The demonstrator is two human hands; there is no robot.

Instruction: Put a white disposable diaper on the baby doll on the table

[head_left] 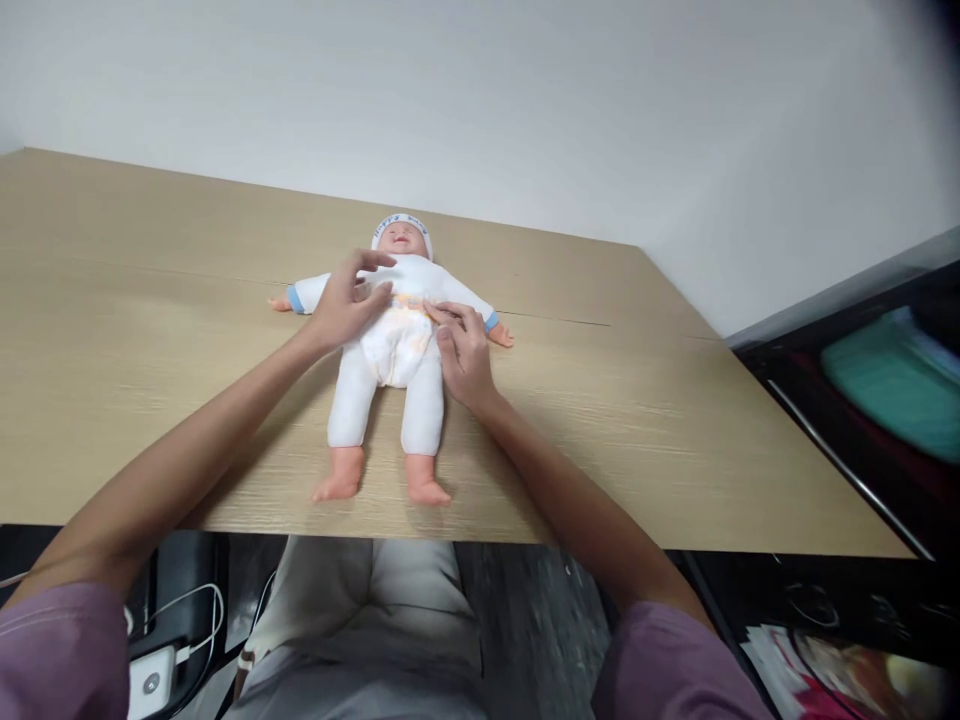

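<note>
White fabric is covering the doll (411, 276), which is lying face up on the wood-grained tabletop (615, 430), its head pointing to the far edge and its bare feet just short of the near edge. Its arms are stretching out sideways, one toward the tabletop's left edge and one toward its right edge, with blue cuffs (293, 299) circling the wrists. A white headband (403, 219) with blue lettering is wrapping its forehead.

Around the doll's hips, over the white suit, a pale diaper (397, 345) with a yellow-orange printed waistband is sitting. The person's left hand (356, 302) is hovering over or resting on the side of the doll's torso nearer the tabletop's left edge, thumb spreading away from the curved fingers. At the opposite side of the waistband, the right hand (465, 355) is bending its fingers inward, fingertips meeting the diaper's edge; whether they are pinching it, I cannot tell.

Purple sleeves (679, 665) are showing below the near edge, the forearms crossing over it. Beyond the far edge a plain wall (480, 100) is rising. Past the right edge, a blurred teal object (896, 380) is lying on something dark.
</note>
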